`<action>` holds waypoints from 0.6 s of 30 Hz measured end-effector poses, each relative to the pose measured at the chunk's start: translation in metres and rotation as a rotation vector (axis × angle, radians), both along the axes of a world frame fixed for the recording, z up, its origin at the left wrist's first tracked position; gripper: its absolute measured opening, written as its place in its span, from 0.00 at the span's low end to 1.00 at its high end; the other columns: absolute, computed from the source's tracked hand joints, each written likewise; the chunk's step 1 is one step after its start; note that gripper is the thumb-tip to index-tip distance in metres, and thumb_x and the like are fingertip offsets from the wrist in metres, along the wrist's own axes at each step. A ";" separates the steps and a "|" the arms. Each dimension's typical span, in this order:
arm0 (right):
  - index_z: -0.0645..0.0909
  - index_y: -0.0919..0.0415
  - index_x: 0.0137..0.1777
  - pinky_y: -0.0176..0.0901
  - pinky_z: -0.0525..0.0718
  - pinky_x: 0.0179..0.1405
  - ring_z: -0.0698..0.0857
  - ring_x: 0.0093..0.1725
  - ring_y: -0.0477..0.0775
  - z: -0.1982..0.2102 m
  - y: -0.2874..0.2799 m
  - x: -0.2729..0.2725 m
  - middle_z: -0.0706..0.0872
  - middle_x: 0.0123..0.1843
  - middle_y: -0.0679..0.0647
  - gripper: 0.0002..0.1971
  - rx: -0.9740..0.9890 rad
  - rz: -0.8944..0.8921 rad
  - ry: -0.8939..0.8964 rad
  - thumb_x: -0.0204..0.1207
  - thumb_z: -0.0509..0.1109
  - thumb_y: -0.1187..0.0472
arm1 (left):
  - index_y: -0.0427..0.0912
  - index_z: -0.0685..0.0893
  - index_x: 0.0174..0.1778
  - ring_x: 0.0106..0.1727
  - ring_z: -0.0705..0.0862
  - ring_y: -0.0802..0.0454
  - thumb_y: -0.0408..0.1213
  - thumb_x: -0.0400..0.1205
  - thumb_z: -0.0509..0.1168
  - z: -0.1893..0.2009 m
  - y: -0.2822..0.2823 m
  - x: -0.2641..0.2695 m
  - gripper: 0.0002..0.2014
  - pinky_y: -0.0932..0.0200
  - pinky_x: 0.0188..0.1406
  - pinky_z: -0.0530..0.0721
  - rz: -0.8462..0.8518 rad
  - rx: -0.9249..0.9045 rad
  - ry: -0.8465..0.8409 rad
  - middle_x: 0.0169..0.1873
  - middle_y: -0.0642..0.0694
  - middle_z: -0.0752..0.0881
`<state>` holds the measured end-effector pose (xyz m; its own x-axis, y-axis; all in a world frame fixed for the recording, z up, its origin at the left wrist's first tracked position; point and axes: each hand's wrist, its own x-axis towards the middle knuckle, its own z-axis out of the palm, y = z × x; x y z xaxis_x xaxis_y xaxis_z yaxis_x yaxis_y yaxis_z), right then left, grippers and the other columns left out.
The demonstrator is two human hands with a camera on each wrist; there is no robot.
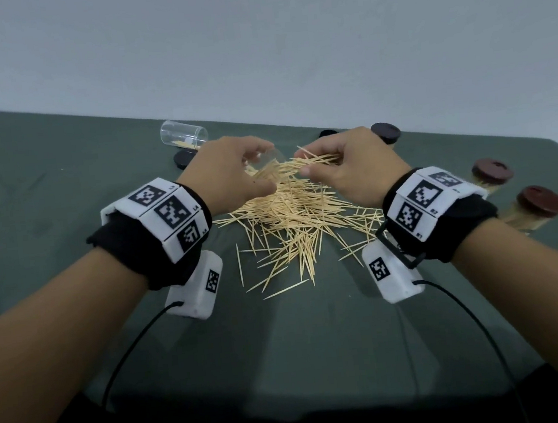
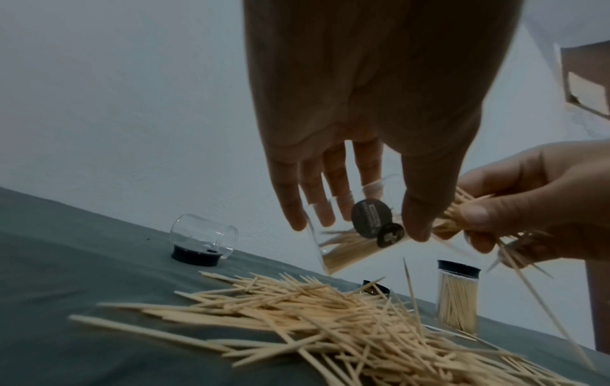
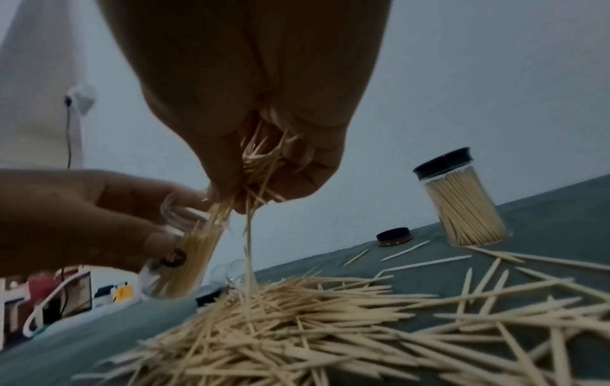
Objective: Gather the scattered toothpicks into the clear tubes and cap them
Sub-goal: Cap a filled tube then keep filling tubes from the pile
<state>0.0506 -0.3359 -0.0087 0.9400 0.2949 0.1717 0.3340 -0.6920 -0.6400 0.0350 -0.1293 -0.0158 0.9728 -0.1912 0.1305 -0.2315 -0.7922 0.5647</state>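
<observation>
Far left on the green tabletop (image 1: pixel 46 201) an empty clear tube (image 1: pixel 183 137) lies on its side. The left hand (image 1: pixel 232 171) grips a tilted, part-filled tube (image 2: pixel 350 245) above the toothpick pile (image 1: pixel 292 223), and the right hand (image 1: pixel 345 166) pinches a toothpick bunch (image 1: pixel 314 163) at its mouth. Capped full tubes (image 1: pixel 529 211) stand right.

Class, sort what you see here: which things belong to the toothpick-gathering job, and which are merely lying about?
Job: left hand holding a clear tube; right hand gripping a toothpick bundle; scattered toothpicks; empty tube; loose caps.

Bystanders: filled capped tubes; green cloth; wrist trackers.
</observation>
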 end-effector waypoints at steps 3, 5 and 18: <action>0.88 0.43 0.59 0.28 0.80 0.41 0.84 0.38 0.30 -0.002 0.003 -0.002 0.89 0.44 0.37 0.11 -0.075 0.022 0.015 0.77 0.74 0.51 | 0.54 0.78 0.73 0.65 0.81 0.56 0.47 0.73 0.77 -0.001 -0.003 -0.002 0.30 0.61 0.66 0.76 -0.023 -0.006 -0.022 0.64 0.51 0.85; 0.86 0.46 0.64 0.15 0.69 0.33 0.78 0.34 0.24 -0.003 0.005 -0.003 0.90 0.49 0.41 0.14 -0.114 0.025 -0.004 0.78 0.74 0.52 | 0.54 0.78 0.73 0.65 0.81 0.57 0.46 0.73 0.76 -0.002 -0.005 -0.002 0.30 0.65 0.64 0.73 -0.031 0.005 -0.034 0.64 0.51 0.85; 0.85 0.47 0.66 0.16 0.67 0.40 0.76 0.42 0.35 -0.006 0.012 -0.005 0.82 0.45 0.37 0.14 -0.219 0.060 -0.097 0.81 0.70 0.55 | 0.55 0.78 0.73 0.66 0.80 0.53 0.46 0.74 0.76 -0.007 -0.010 -0.001 0.30 0.53 0.68 0.77 -0.029 0.020 -0.019 0.65 0.49 0.84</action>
